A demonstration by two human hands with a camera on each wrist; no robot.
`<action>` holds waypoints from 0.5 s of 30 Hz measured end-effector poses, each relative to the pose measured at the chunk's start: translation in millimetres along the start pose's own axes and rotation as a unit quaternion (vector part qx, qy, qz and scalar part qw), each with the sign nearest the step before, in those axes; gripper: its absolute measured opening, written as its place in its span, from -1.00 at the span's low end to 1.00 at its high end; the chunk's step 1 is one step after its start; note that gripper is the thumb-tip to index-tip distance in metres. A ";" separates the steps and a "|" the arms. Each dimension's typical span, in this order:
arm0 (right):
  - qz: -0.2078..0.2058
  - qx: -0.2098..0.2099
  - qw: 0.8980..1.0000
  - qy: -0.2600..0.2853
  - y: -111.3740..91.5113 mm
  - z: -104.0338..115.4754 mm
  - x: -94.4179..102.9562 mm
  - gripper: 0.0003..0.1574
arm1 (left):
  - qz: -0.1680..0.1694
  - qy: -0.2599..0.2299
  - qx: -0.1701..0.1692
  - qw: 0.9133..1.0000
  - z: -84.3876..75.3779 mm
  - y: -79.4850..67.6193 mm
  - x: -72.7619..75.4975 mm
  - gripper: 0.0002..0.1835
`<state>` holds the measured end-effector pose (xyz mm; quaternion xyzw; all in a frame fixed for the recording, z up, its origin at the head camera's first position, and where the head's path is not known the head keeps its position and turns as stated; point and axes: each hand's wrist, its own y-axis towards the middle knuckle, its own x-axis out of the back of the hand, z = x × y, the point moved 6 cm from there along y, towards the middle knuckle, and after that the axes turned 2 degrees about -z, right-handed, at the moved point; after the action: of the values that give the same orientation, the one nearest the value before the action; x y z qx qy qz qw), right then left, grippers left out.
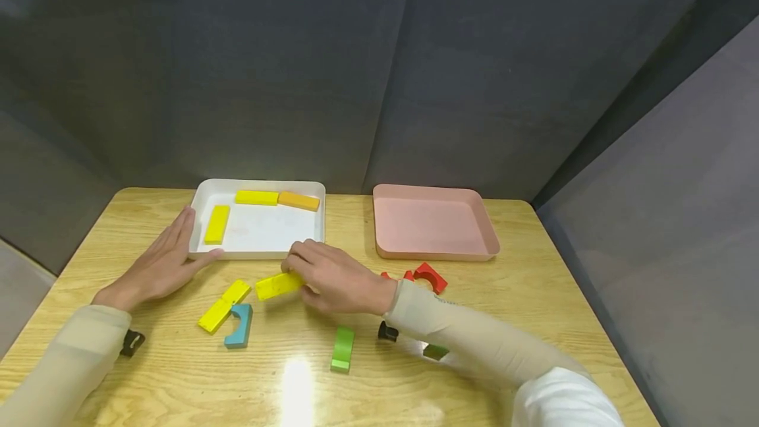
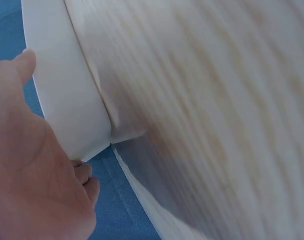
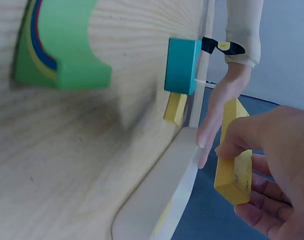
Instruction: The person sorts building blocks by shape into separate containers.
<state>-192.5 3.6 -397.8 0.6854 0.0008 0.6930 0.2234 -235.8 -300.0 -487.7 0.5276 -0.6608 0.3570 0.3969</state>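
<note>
My right hand (image 1: 338, 277) pinches a yellow rectangular block (image 1: 276, 286) between thumb and fingers, just in front of the white tray (image 1: 267, 230). The right wrist view shows the held block (image 3: 232, 172) above the table beside the tray's wall. At the tray's left front corner, my left hand (image 1: 163, 262) rests with straight fingers along the side and thumb by the front rim. Inside the tray lie two yellow blocks, one at the back (image 1: 257, 198) and one at the left (image 1: 217, 224), plus an orange block (image 1: 299, 201).
Yellow blocks (image 1: 224, 307) lie in front of the left hand, beside a blue arch block (image 1: 240, 327). A green arch block (image 1: 342, 349) sits nearer the front. Red blocks (image 1: 431, 277) lie partly behind the right sleeve, before a pink tray (image 1: 435, 223). A dark panel (image 1: 284, 71) stands behind.
</note>
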 end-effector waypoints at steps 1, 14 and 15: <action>-0.005 0.001 1.000 0.003 1.2 -1.8 1.4 -0.57 | 0.000 0.000 -0.001 1.000 0.3 -0.1 -0.1 0.23; -0.020 -0.004 1.000 -0.012 20.2 -18.2 15.1 -0.60 | 0.001 0.002 0.002 1.000 2.5 -2.6 -0.1 0.24; -0.020 -0.006 1.000 -0.013 21.9 -19.5 15.5 -0.60 | 0.000 0.001 0.002 1.000 2.2 -2.5 -0.1 0.24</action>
<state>-217.1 -5.3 -377.4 0.6930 0.0070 0.6793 0.2414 -233.7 -302.4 -488.6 0.5276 -0.6599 0.3589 0.3968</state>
